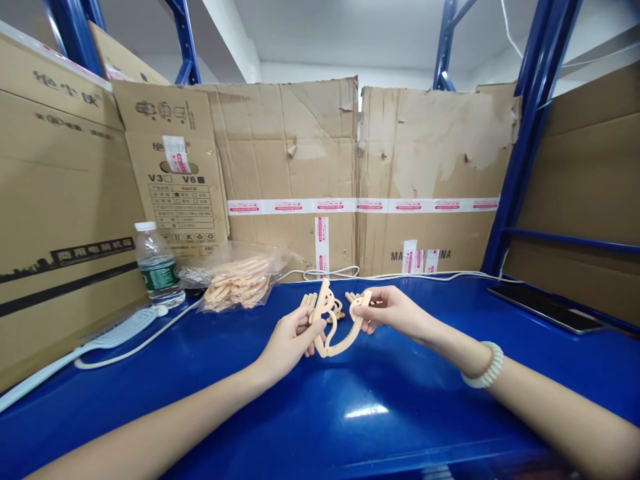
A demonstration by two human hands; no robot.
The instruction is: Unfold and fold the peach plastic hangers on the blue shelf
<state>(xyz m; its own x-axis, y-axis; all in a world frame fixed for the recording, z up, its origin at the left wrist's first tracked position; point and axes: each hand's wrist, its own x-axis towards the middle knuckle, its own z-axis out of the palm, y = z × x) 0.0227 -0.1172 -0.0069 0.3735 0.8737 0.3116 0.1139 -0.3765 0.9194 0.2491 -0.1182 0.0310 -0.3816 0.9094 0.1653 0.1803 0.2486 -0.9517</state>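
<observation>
In front of me both hands hold up a beige folding hanger (pixel 341 348), its two slotted arms joined at the bottom and spread into a V, with a thin curved piece between them. My left hand (pixel 295 337) is closed on the left arm, thumb in front. My right hand (pixel 393 308) pinches the upper end of the right arm. Behind the hanger more beige pieces (pixel 310 300) lie on the blue tabletop (pixel 280 413), partly hidden by my hands and the hanger.
A clear plastic bag of beige pieces (pixel 240 283) lies at the back left, beside a water bottle (pixel 159 267). Further left is a light blue hairbrush (pixel 120 331). A dark phone or tablet (pixel 547 309) lies at right. Cardboard (pixel 290 160) walls the back; a white cable (pixel 430 277) runs along it.
</observation>
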